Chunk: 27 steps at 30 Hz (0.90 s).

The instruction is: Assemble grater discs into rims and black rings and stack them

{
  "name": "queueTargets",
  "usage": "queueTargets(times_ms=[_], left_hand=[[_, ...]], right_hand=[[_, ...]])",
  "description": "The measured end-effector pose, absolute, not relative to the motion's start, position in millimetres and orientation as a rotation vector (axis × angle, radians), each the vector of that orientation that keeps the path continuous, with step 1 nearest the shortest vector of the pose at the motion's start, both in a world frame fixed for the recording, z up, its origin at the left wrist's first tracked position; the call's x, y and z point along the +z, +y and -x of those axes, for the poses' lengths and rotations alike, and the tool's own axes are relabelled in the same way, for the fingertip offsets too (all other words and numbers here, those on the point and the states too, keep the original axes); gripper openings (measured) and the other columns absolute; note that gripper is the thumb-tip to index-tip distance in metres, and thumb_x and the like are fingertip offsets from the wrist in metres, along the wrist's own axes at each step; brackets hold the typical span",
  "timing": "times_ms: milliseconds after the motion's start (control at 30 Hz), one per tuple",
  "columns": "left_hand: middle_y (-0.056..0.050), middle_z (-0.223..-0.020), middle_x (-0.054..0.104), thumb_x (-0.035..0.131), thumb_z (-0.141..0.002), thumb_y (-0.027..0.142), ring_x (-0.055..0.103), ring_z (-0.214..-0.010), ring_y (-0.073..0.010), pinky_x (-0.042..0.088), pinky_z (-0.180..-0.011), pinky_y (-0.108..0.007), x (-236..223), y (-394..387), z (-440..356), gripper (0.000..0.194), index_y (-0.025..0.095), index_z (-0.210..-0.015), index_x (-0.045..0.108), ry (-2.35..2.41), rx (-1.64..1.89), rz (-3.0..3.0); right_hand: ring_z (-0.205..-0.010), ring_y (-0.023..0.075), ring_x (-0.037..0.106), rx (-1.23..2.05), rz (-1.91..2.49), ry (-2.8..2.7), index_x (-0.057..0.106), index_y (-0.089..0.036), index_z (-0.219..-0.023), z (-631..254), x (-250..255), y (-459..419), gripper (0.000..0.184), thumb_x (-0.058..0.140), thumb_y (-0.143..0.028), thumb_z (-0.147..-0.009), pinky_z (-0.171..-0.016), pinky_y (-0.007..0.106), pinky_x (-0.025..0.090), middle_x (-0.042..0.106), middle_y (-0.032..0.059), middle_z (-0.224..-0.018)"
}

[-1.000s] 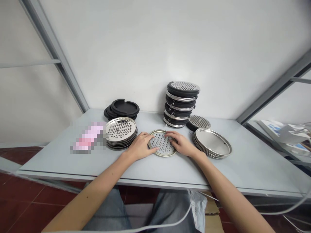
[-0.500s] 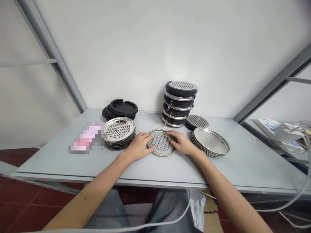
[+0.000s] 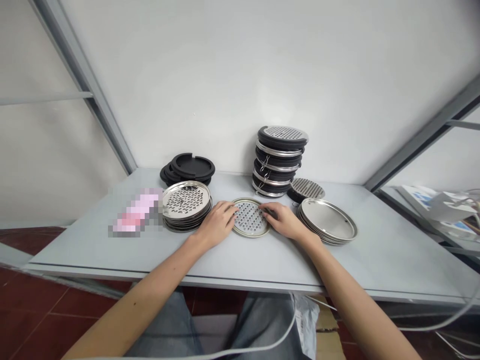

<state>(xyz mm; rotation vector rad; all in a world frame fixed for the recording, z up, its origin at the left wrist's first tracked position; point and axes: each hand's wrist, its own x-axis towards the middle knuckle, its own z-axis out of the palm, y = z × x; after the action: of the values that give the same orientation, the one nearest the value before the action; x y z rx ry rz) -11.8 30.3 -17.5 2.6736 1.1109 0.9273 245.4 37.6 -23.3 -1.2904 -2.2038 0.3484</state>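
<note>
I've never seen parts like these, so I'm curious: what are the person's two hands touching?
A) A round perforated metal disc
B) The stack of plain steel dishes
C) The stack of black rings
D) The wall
A: the fingers of the left hand and the right hand lie on the round perforated metal disc, which sits on the table.
</note>
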Motion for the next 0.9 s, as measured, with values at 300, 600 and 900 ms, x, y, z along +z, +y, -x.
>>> queueTargets(times_ms=[300, 600, 900], left_hand=[[-0.008, -0.092, 0.067, 0.057, -0.088, 0.026, 0.057, -0.097, -0.0234, 0.048, -0.089, -0.039, -16.3, 29.7, 12.8, 0.016, 0.016, -0.097, 0.066, 1.095, 0.879, -2.670], [-0.009, -0.101, 0.067, 0.069, -0.079, 0.042, 0.057, -0.105, -0.0257, 0.047, -0.095, -0.040, -8.5, 25.4, 15.0, 0.035, 0.017, -0.102, 0.065, 0.977, 0.817, -2.683], [-0.011, -0.118, 0.064, 0.070, -0.077, 0.049, 0.052, -0.119, -0.0282, 0.042, -0.104, -0.045, -12.3, 30.2, 17.7, 0.048, 0.018, -0.112, 0.064, 0.964, 0.754, -2.703]], right_hand=[[-0.097, 0.0238, 0.063, 0.313, 1.253, -2.188, 0.067, -0.019, -0.101, -245.9, -21.3, 37.6, 0.022, 0.052, -0.022, -0.086, -0.091, 0.041, 0.049, 0.070, 0.0084, -0.102], [-0.096, 0.0225, 0.062, 0.302, 1.294, -2.154, 0.068, -0.020, -0.096, -244.9, -13.6, 33.6, 0.020, 0.051, -0.025, -0.087, -0.090, 0.037, 0.048, 0.071, 0.0060, -0.099], [-0.090, 0.0219, 0.064, 0.295, 1.352, -2.126, 0.068, -0.019, -0.098, -249.1, -15.7, 34.9, 0.022, 0.050, -0.027, -0.088, -0.085, 0.036, 0.049, 0.071, 0.0066, -0.097]])
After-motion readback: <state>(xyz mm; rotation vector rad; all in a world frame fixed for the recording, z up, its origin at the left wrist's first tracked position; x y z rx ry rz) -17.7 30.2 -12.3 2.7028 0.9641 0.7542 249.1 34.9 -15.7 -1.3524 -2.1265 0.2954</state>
